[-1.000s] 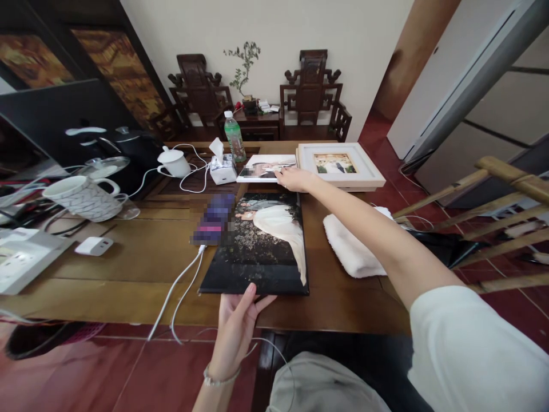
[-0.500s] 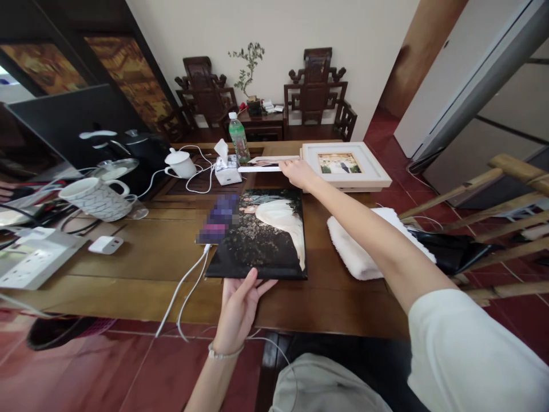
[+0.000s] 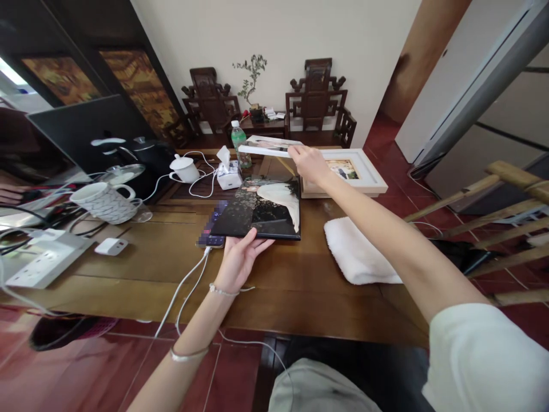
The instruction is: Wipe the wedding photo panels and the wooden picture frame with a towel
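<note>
My left hand (image 3: 241,258) grips the near edge of a dark photo panel (image 3: 257,214), thumb on top and fingers underneath. The panel shows a figure in a long white dress and is tilted above the table, partly over a phone (image 3: 210,232). Farther off, my right hand (image 3: 309,162) is closed on the right end of a white-edged photo panel (image 3: 270,145), held up off the table in front of a green-labelled bottle (image 3: 238,137). Beside my right hand lies a white picture frame (image 3: 368,166) with a photo in it, apparently on top of another frame.
On the wooden table (image 3: 278,303) are a folded white towel (image 3: 358,252), a tissue box (image 3: 229,175), a lidded white cup (image 3: 185,169), a patterned mug (image 3: 105,203), a charger (image 3: 111,246) and a power strip (image 3: 49,260). White cables hang over the near edge.
Both panels have been raised. My left hand has moved the dark panel away from me, and my right hand has lifted the white-edged panel higher. The view has shifted slightly.
</note>
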The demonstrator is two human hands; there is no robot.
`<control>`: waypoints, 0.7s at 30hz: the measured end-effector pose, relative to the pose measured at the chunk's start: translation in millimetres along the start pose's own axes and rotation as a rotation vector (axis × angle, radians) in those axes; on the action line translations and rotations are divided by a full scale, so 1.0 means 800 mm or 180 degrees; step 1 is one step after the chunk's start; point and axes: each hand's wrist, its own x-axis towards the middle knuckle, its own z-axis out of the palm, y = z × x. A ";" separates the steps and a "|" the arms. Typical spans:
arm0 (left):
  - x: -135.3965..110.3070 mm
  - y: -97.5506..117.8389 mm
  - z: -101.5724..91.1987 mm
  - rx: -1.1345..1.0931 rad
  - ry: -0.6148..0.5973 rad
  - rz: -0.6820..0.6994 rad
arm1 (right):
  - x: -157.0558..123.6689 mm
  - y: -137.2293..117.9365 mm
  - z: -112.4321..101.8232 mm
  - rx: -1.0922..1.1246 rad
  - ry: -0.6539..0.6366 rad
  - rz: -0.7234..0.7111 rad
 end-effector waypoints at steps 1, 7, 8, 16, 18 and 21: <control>0.003 0.001 0.002 0.0002 0.0005 0.0013 | 0.001 0.002 -0.004 0.0015 0.0014 0.0006; 0.036 0.001 0.004 -0.0040 -0.0058 0.0048 | -0.001 0.004 -0.022 0.0056 0.0052 0.0106; 0.045 0.000 0.004 -0.0065 -0.0074 0.0038 | -0.002 0.003 -0.023 0.0050 0.0035 0.0087; 0.129 -0.018 0.015 -0.0361 -0.0001 -0.0065 | -0.008 -0.004 -0.027 -0.0013 0.0010 -0.0011; 0.151 -0.026 0.018 -0.0475 0.0079 -0.0106 | -0.007 -0.005 -0.027 -0.0016 0.0009 0.0000; 0.180 -0.038 0.020 -0.0614 0.0266 -0.0101 | -0.008 -0.007 -0.028 -0.0035 0.0003 -0.0059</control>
